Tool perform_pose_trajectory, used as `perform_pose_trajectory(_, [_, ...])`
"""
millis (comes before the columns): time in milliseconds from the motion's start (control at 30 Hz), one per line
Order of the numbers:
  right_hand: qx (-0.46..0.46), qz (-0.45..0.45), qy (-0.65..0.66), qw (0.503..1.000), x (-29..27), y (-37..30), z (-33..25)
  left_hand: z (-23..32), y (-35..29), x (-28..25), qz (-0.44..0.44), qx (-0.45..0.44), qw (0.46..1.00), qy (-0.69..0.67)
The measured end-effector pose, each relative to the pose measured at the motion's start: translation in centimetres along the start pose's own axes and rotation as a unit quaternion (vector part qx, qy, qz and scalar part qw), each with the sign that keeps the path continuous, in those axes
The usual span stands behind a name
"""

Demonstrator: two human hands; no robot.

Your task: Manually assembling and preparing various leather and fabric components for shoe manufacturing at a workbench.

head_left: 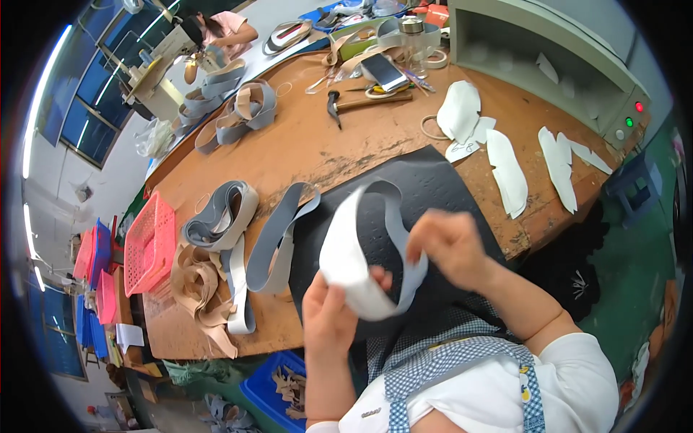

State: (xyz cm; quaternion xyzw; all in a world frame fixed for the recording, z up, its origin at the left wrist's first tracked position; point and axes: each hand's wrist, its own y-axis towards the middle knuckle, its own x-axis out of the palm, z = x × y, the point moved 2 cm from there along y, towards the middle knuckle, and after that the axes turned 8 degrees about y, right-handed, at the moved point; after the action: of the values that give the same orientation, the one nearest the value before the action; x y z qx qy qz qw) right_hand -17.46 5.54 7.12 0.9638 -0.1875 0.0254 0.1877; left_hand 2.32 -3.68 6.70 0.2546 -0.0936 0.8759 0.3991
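Note:
A wide strip of material (pixel 345 249), white on its outer face and grey-blue inside, is bent into a standing loop. My left hand (pixel 330 303) grips the lower left of this loop, thumb outside and fingertips showing within it. At the loop's right side is my right hand (pixel 451 245), its fingers curled but smeared by motion; whether they pinch the strip I cannot tell. Under both hands lies a black mat (pixel 426 180). Just left of the mat, another grey strip (pixel 271 249) stands folded on the wooden table (pixel 375 137).
Rolled grey strips (pixel 224 213), tan strips (pixel 195 278) and a pink basket (pixel 148 245) occupy the left side. Farther back are a hammer (pixel 372 102) and a phone (pixel 384 72). White cut pieces (pixel 507 173) lie right, below a grey metal box (pixel 548 72). A person (pixel 227 32) sits beyond.

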Motion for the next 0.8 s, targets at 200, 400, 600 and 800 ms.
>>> perform_pose_trajectory(200, [0.167, -0.128, 0.189, 0.959, -2.2, 2.0, 4.5, 3.2, -2.9, 3.4, -0.152, -0.012, 0.914, -0.375])
perform_pose_trajectory(400, [0.189, -0.372, 0.606, 0.678, 1.3, -4.0, 4.8, 2.1, -1.8, -0.4, -0.082, 0.013, 0.946, -0.313])
perform_pose_trajectory(600, [0.284, -0.185, 0.112, 0.934, -2.3, 0.6, 0.0, 2.5, 0.8, -6.5, 0.126, 0.187, 0.727, 0.649])
perform_pose_trajectory(800, [0.028, 0.037, -0.435, 0.899, -3.7, 6.8, 4.3, 3.1, 1.7, -4.0, 0.282, 0.301, 0.631, 0.657])
